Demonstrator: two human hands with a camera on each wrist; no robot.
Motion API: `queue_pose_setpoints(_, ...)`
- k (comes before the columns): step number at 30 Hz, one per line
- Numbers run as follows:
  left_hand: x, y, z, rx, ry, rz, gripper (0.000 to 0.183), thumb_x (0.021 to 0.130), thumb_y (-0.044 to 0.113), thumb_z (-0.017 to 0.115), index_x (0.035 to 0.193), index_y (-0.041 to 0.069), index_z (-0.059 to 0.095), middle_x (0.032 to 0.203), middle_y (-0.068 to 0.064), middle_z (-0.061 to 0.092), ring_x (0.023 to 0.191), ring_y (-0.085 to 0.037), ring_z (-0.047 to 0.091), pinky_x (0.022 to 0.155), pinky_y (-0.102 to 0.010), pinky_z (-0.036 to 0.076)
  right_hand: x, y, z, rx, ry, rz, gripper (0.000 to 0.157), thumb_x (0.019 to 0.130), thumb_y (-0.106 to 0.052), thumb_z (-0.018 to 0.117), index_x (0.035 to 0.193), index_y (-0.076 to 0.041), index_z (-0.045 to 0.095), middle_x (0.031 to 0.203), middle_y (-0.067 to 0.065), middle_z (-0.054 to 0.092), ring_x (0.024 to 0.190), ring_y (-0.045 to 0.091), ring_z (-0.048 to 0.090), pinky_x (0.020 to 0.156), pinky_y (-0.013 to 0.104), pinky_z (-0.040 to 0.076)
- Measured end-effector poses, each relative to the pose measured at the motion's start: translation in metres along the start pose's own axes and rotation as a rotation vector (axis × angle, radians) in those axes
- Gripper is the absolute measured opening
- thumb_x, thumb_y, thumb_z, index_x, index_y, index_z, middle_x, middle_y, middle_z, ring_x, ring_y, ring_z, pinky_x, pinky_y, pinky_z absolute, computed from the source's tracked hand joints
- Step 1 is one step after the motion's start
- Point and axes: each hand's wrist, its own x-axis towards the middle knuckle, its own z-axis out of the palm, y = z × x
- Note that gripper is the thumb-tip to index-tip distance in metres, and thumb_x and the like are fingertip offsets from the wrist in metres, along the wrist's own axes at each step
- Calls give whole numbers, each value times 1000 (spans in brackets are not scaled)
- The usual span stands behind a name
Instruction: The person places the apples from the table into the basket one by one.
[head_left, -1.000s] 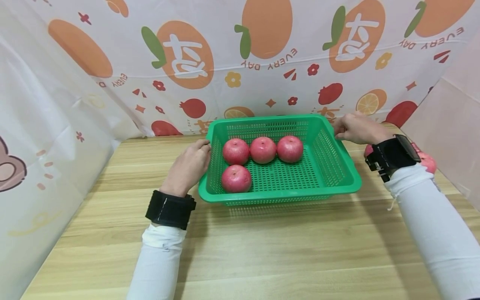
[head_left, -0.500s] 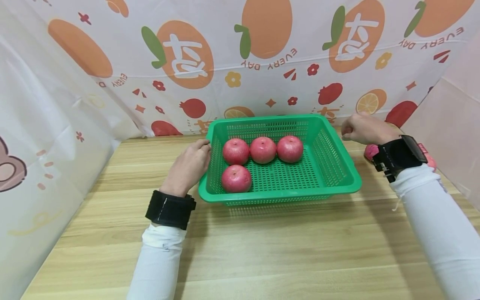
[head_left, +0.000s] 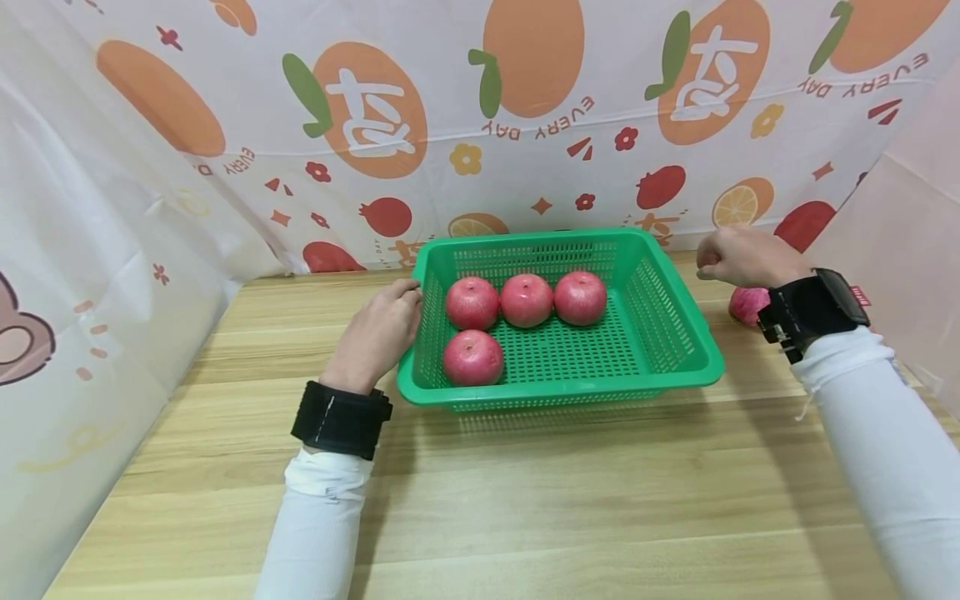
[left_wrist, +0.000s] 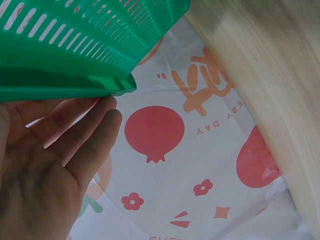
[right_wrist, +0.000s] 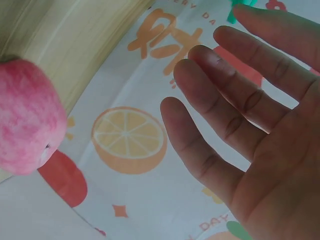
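Observation:
A green plastic basket point(head_left: 562, 398) stands on the table. Inside, three red apples point(head_left: 527, 300) line its far side, and another apple point(head_left: 473, 357) sits in front of the left one. My left hand point(head_left: 378, 333) is at the basket's left rim; in the left wrist view its fairly straight fingers point(left_wrist: 90, 142) touch the rim, and the thumb is out of sight. Off the basket's right side, my right hand point(head_left: 750, 254) hovers with nothing in it, its fingers point(right_wrist: 200, 145) spread and loosely bent. Near it on the table lies a pink-red apple point(head_left: 747, 306), partly hidden by the wrist strap.
A wooden table point(head_left: 525, 500) runs under everything. Behind it hangs a fruit-printed white cloth point(head_left: 540, 183), with more pale sheeting on the left and right sides. A small red tag point(head_left: 859, 296) shows beyond the right wrist strap.
My right hand has let go of the basket's right rim and moved to the right, away from it. My left hand, the basket and its apples have stayed in place.

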Motion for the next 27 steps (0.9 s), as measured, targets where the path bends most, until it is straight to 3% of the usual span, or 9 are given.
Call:
queue_pose_setpoints(17, 0, -1, 1, 2, -5, 4, 25, 100, -3, 58, 118, -19, 64, 130, -32, 59, 119, -45, 59, 99, -55, 50, -6, 21, 2, -6, -30, 57, 15, 94, -7, 68, 100, 6, 72, 95, 15, 68, 90, 35, 59, 72, 52, 56)
queue_pose_setpoints(27, 0, -1, 0, 0, -8, 0, 25, 100, -3, 59, 119, -19, 64, 131, -32, 58, 120, -45, 59, 100, -55, 50, -6, 32, 3, 22, -15, 101, 20, 93, -7, 67, 104, 9, 70, 101, 24, 66, 96, 42, 58, 74, 55, 55)
